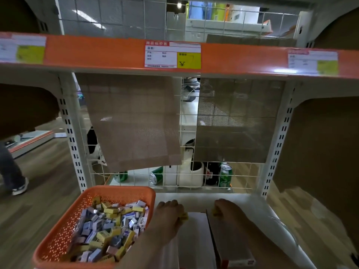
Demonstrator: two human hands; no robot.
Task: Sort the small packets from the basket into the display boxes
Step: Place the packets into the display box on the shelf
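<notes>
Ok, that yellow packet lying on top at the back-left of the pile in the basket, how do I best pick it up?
Pinch the yellow packet across its two long sides, coming straight down from above. It seems to lie flat on top of the pile with its broad face up and its edges exposed, and the basket wall would block a sideways approach.

All that shows of the person is two arms, both uncovered. The left grip (169, 212) is a bare hand seen from the back, its knuckles a rounded row, and it runs straight into a bare left forearm (155, 241). The right grip (226, 207) is likewise a bare hand, joined to a bare right forearm (258, 235) that broadens toward the lower edge of the view. The picture is soft here, so nails and finer marks cannot be told.
</notes>
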